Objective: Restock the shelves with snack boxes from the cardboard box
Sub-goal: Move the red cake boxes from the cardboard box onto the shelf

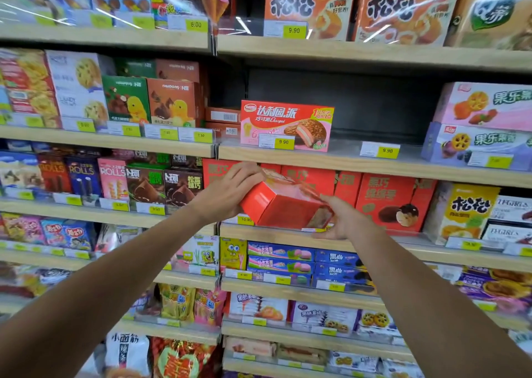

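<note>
Grip: left hand [227, 193] and right hand [345, 219] each clasp an end of a tilted red snack box [285, 207].
Above grip: wooden shelf [345, 161] with one upright pie box [286, 125], dark back panel [374, 104] to its right.
Behind grip: row of red boxes [385, 202].
Room: shop shelving, yellow price tags [283, 142].

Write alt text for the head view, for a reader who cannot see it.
Two hands hold a tilted red snack box before packed store shelves, the left hand at its left end, the right hand at its right corner. Above, one red-and-pink box stands on a shelf beside a dark gap.
</note>
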Demonstrator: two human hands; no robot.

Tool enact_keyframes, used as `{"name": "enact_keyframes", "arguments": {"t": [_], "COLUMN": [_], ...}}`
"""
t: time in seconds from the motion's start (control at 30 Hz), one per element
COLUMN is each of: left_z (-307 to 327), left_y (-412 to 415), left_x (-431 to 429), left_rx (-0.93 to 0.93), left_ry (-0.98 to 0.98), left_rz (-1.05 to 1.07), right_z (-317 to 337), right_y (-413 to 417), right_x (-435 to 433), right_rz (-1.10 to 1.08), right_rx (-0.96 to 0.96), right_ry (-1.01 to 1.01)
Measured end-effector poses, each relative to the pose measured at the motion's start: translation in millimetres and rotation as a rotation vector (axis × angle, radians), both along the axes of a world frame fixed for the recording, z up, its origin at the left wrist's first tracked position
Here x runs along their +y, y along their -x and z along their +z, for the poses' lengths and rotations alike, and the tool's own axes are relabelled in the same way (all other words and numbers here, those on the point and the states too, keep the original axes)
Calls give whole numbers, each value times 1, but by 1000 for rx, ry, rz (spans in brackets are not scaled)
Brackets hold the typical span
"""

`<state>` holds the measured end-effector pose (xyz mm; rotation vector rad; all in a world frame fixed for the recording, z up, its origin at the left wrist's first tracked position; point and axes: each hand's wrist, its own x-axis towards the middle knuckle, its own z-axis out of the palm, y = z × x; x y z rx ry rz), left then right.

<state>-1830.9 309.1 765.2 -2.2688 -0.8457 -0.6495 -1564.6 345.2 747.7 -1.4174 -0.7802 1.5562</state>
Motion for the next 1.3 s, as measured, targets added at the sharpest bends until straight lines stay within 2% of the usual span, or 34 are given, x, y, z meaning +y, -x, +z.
{"name": "enact_keyframes", "arguments": {"t": [0.13,0.27,0.3,0.33,0.4,0.43,0.47,0.5,0.7,0.83,1.1,1.23,1.3], "left_z": [-8,-25,-30,-33,-28,-26,-25,-24,-16,-13,19,50,63], "left_y": [6,22,27,32,37,36,32,26,-10,-9,-11,-11,-6], "left_x": [1,6,8,7,-3,-7,-10,-13,-17,-12,5,17,25], "left_rx": [19,-90,-219,-423,-829,-969,-1036,-1078,-1426,-1399,-1585,-1542,-1449], "left_ry": [-29,127,252,428,898,1160,1334,1418,1369,1251,1042,1060,1035], "left_rz": [66,301,317,299,292,346,371,357,101,117,-8,-84,-116], "right_z": [-5,-14,-17,-20,-22,-23,-23,-22,-17,-13,20,51,62], "right_y": [11,19,19,19,18,19,19,21,22,16,19,14,9], "right_x": [-5,-6,-6,-6,-7,-8,-8,-10,-18,-19,-10,0,7], "right_rz": [-22,-172,-181,-195,-254,-282,-301,-314,-181,-56,-211,-275,-264], "right_rx": [223,341,354,356,355,359,369,388,517,479,132,-221,-346], "right_ry": [45,-16,-36,-54,-88,-101,-114,-124,-222,-307,-544,-717,-772]}}
